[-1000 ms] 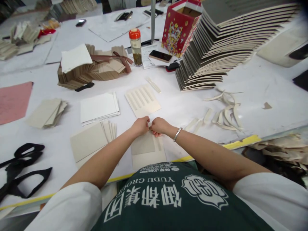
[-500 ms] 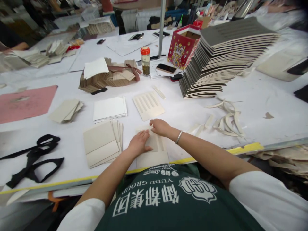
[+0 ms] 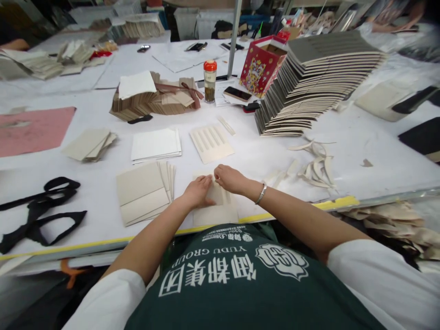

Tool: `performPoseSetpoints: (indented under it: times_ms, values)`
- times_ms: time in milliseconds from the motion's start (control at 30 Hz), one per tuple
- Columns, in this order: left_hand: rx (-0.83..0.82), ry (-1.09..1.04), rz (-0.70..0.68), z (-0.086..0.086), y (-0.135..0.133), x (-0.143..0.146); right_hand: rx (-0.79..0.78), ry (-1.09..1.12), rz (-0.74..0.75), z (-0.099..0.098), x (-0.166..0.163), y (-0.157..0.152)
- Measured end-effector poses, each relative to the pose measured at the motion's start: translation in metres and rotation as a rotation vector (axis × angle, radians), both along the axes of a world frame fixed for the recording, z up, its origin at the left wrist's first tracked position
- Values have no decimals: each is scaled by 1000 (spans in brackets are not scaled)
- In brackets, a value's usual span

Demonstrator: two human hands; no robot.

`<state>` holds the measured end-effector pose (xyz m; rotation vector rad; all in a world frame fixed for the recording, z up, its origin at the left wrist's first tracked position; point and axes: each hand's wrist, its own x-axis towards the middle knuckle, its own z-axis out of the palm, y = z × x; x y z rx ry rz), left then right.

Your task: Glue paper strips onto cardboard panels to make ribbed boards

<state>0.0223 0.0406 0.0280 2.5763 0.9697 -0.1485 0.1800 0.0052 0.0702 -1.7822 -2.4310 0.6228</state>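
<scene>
A cream fabric-like panel (image 3: 216,215) with lengthwise strips lies at the table edge in front of me. My left hand (image 3: 199,191) rests on its left part, fingers stretched out and thumb apart, pressing it down. At the panel's upper edge, my right hand (image 3: 229,178) is closed in a pinch; what sits between the fingertips is too small to make out. Just beyond the hands lies a similar cream panel (image 3: 211,143) with several slot-like strips, and a thin pale strip (image 3: 226,125) beside it. To the left is a fanned stack of beige folded panels (image 3: 140,185).
White sheets (image 3: 156,144), beige pieces (image 3: 90,143) and a black strap (image 3: 37,215) lie leftward. A tall stack of dark panels (image 3: 319,78), a red box (image 3: 263,64), a bottle (image 3: 210,82) and a phone (image 3: 237,94) stand behind. Loose cream strips (image 3: 318,167) lie at right.
The camera view has shifted a little. My right hand stays pinched near the panel's top edge, slightly closer to my left hand, which keeps lying on the panel.
</scene>
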Motion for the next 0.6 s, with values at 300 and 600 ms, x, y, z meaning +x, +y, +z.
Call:
performPoseSetpoints:
  times_ms: [300,600]
  values:
    - [-35,-22,-34,-5,-4,-6,-224,572,-156,5,16,-108]
    - [22,-154,198,-6,23,3,286,30,-635,10,117,-36]
